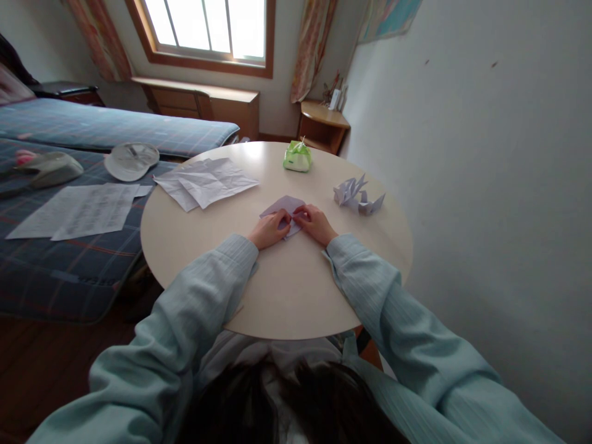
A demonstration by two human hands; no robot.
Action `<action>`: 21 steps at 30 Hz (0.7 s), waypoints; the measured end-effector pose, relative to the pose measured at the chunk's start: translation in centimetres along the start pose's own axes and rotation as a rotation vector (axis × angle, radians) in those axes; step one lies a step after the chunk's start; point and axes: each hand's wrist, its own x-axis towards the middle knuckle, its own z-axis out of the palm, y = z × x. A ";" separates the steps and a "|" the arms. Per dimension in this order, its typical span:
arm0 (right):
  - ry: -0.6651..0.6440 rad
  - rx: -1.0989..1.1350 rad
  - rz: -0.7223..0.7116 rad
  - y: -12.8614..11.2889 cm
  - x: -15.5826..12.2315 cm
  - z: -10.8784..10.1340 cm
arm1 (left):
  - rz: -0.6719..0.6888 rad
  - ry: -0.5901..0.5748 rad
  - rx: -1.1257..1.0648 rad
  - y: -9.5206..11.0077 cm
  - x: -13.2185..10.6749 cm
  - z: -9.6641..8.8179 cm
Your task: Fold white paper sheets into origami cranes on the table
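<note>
Centrally, folded paper [285,203]: between both hands, on or just above the round table [296,283].
Left hand [272,228]: thumb and fingers pinched on the paper's left part.
Right hand [317,224]: fingertips pinched on its right part, just beside the left's; whether they touch, I cannot tell.
Tabletop: creased sheets [208,182] spread near the left edge, green tissue pack [297,159] near the far edge, folded paper figures [348,191] to the right.
Bed [92,265]: white cap [131,162] and printed pages [92,211] lying on it.

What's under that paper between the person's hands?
The pale round tabletop shows around the paper; anything lying directly beneath the paper is covered, so I can't tell.
</note>
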 end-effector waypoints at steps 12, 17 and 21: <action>-0.011 -0.006 0.011 -0.3 -0.1 -0.2 | -0.006 -0.002 -0.012 0.2 0.0 -0.1; -0.014 -0.023 0.024 -0.3 0.0 -0.2 | 0.009 0.000 -0.024 0.1 0.0 -0.1; -0.014 -0.023 0.014 -0.4 0.0 -0.2 | 0.005 -0.010 -0.026 0.1 0.0 -0.1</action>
